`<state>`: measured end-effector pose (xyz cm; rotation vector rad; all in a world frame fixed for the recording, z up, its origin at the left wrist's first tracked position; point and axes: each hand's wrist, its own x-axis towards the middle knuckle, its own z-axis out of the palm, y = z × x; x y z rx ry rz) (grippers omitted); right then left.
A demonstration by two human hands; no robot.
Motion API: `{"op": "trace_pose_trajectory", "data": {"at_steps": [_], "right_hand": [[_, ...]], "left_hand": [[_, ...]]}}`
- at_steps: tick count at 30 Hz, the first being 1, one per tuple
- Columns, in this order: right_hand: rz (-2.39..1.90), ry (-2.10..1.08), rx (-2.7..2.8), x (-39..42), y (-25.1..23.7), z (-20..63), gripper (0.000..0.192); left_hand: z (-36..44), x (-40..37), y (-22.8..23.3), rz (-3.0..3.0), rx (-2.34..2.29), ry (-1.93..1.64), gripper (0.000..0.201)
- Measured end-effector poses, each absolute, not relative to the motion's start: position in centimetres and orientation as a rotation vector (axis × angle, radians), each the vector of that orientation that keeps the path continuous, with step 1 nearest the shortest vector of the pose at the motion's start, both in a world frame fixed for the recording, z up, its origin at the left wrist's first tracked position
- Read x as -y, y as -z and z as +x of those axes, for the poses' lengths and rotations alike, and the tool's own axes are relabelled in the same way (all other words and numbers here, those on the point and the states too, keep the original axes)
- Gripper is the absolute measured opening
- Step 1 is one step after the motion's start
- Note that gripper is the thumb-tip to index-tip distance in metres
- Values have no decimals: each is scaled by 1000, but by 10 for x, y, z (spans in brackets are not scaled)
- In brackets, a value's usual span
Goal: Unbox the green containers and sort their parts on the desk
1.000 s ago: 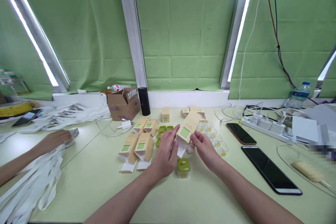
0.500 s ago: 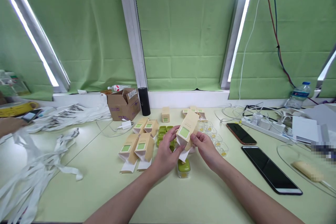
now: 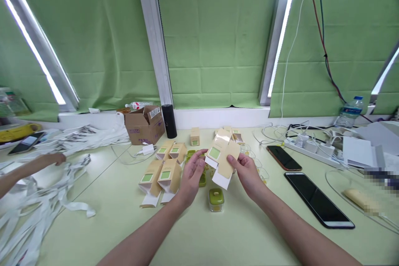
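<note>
A tan paper box (image 3: 222,153) with a green window and white inner flaps is held up at mid-table, its panels lying nearly flat. My right hand (image 3: 247,172) pinches its right side, thumb in front. At its left edge is my left hand (image 3: 191,176), fingers curved and apart; whether the fingertips touch the edge I cannot tell. Below them stands a small clear square container (image 3: 216,199) with a green lid. Several opened tan boxes (image 3: 170,174) stand to the left. Green lids (image 3: 202,179) and clear containers (image 3: 263,173) are partly hidden behind my hands.
Two phones (image 3: 318,199) lie at right, near a power strip (image 3: 311,149) with tangled cables. A cardboard box (image 3: 145,126) and a black cylinder (image 3: 168,121) stand at the back. Another person's hand (image 3: 51,160) is over white straps (image 3: 67,199) at left.
The tan box has turned and flattened in my right hand. My left hand has eased off it toward the left. The other person's hand has reached further in over the straps.
</note>
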<state>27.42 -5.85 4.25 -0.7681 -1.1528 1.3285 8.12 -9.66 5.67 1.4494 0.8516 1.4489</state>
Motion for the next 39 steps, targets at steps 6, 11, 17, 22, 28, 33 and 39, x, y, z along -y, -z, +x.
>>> {"op": "trace_pose_trajectory", "data": {"at_steps": [6,11,17,22,28,33,39], "right_hand": [[-775,-1273,1129,56,-43,277,57],[-779,-1250,1161,58,-46,275,54],[-786,-1245,1295,58,-45,271,59],[-782,-1157,1360,57,-40,272,56],[-876,-882,1383,55,-34,275,35],[-954,-814,1392,55,-33,272,28],[-1004,-815,1384,52,-31,272,27]], "left_hand": [[80,91,-57,1430,-958,-1474,49],[78,85,-55,1490,-998,-1438,50],[78,80,-56,1441,-932,-1325,50],[78,79,-52,1430,-935,-1361,48],[61,75,-48,1959,-1192,-1858,14],[45,75,-53,2525,-1181,-2117,15],[41,79,-56,2629,-1350,-2030,16]]}}
